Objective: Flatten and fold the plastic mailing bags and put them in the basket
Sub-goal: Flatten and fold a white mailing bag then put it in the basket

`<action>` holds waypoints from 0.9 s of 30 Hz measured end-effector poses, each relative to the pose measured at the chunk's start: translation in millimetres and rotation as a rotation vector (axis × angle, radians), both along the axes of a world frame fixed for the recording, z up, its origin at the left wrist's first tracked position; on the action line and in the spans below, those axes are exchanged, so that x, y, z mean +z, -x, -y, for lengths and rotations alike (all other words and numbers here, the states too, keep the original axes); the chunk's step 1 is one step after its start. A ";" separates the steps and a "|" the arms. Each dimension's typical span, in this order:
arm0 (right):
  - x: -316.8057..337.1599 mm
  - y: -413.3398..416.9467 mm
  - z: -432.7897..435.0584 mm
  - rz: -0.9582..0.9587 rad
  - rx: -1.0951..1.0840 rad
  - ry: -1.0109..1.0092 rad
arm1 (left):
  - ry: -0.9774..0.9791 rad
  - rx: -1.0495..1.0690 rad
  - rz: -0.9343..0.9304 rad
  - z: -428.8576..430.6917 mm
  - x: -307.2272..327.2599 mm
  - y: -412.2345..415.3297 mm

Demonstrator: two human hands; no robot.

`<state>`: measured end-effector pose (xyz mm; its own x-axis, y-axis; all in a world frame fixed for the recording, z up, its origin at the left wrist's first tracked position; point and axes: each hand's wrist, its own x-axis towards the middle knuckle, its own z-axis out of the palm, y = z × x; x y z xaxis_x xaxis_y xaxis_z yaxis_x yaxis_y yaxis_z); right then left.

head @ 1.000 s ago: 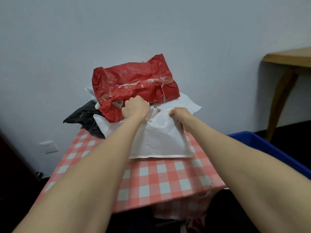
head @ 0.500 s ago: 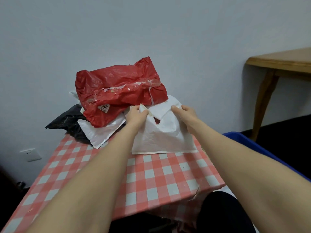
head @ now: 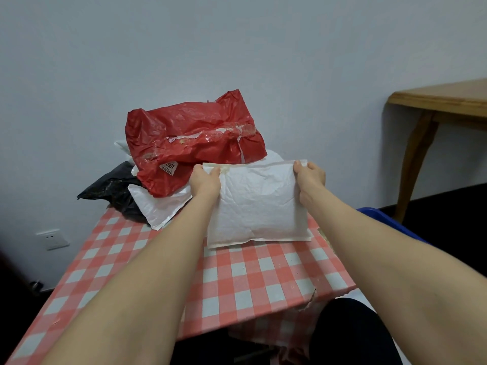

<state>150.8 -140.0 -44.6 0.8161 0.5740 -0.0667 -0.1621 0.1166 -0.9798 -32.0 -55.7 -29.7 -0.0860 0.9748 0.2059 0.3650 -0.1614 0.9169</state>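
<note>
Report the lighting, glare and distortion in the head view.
Head view: soft, even light; glare on the red bag; faint shadow under the white mailer that both hands grip; wide-angle stretch enlarges the forearms near the frame edges; focus is sharp.

Item: white label (head: 168, 166) on the crumpled red mailing bag (head: 195, 138), lower left face, set tilted. We read "2001" in dark digits, seen reversed or upside down; the fine line of print beneath it is too small for us to read. We find no other legible text, brand or sign.
</note>
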 end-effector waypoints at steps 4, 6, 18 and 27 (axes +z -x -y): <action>1.5 1.1 1.1 -0.018 0.021 -0.016 | 0.018 -0.039 0.072 2.4 -1.3 4.5; 2.4 -2.5 1.4 -0.023 0.008 -0.023 | 0.083 -0.110 0.097 2.0 -6.8 8.1; -4.4 -4.1 11.0 -0.009 0.166 0.202 | 0.125 -0.107 0.020 5.3 -34.4 16.7; -39.0 12.6 17.5 0.417 0.155 0.627 | 0.188 0.036 -0.189 11.4 -46.1 10.8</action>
<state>138.2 -157.5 -83.6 0.7582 0.6405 -0.1221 0.2662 -0.4751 -0.8387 -42.8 -67.1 -75.8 -0.0990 0.9944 0.0374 0.5349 0.0215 0.8446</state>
